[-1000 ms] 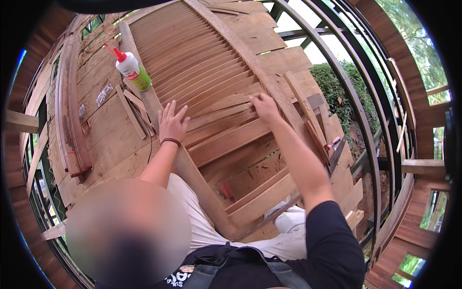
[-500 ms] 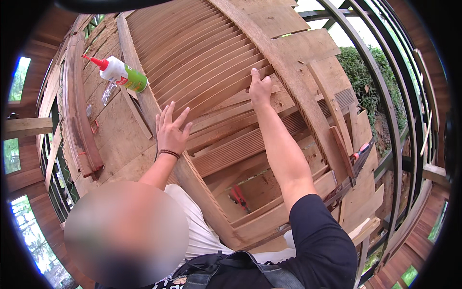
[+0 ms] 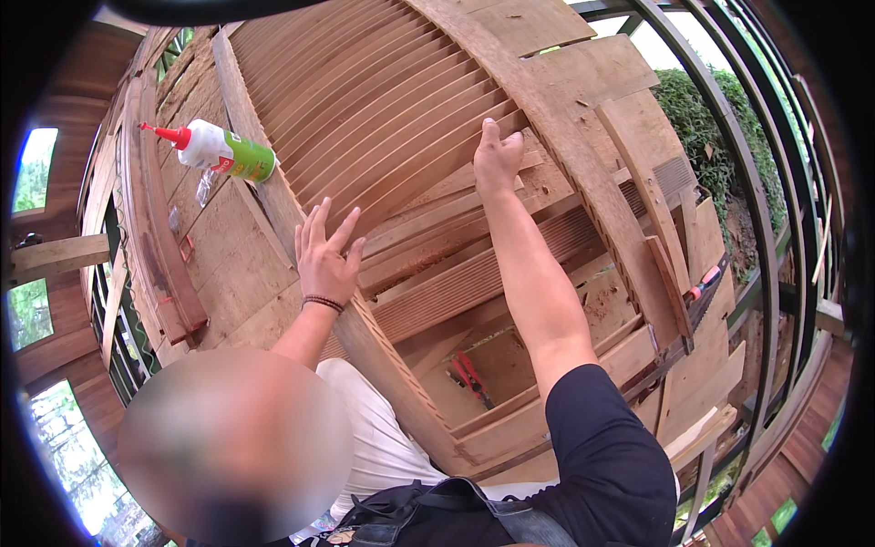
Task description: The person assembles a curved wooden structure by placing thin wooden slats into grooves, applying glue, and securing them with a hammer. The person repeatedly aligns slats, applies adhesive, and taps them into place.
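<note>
In the head view, the chief risk lies with the nearest thin brown wooden slat point(image 3: 424, 187), which spans the reddish-brown wooden louvred frame point(image 3: 570, 159) from its left edge to its right edge, last in the row toward the person: if pressure comes on one end more than the other, it could skew in its slots, bind or split at the tip. A thumb could also be nipped between slat and edge. A knock on the frame might upset the white-and-green plastic bottle with a red nozzle point(image 3: 228, 153), whose base is at the frame's left edge and whose nozzle points away from it; whether it stands or leans, I cannot tell. The red-handled metal tool point(image 3: 471, 378) lies in the opening close to the frame's near edge, where a dropped piece could strike it. As for pose, the left hand point(image 3: 328, 264) is over the frame's left edge, fingers spread wide and gripping nothing visible, its fingertips near that end of the slat. The right hand point(image 3: 499, 164) is by the slat's other end, just inside the frame's right edge, arm stretched, thumb raised against the slat and fingers curled; whether they pinch it cannot be told.
</note>
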